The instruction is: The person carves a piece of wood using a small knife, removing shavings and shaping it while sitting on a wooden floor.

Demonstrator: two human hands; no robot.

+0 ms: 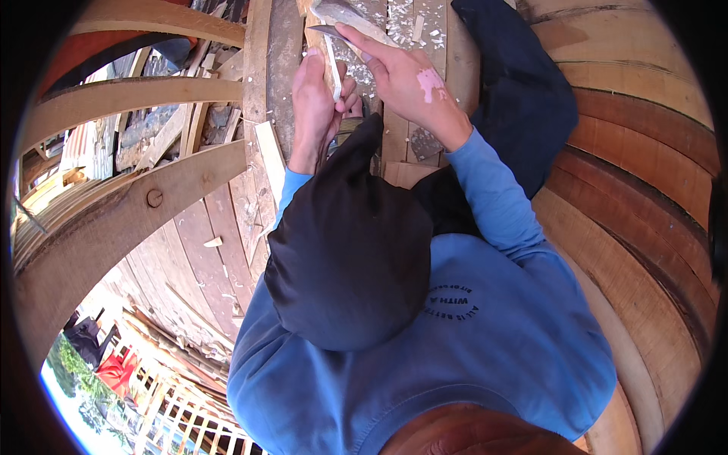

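Note:
My left hand (315, 97), at the top centre, is closed around a pale strip of wood (331, 67) that slants up toward the upper edge. Just right of it, my right hand (413, 82) grips a knife, its dark pointed blade (327, 32) lying across the strip's upper part. The index finger stretches along the blade; the handle is hidden within the palm. Behind the blade, a whitish curved piece (356, 19) runs toward the upper edge; I cannot tell whether it joins the strip.
Wood shavings (409, 17) litter the plank floor (216, 262). My bent leg in dark trousers (349, 250) fills the middle, the other (523, 98) stretches out right. Curved wooden planks (629, 136) wall the right side. Curved ribs (152, 102) and scrap wood (163, 140) stand left.

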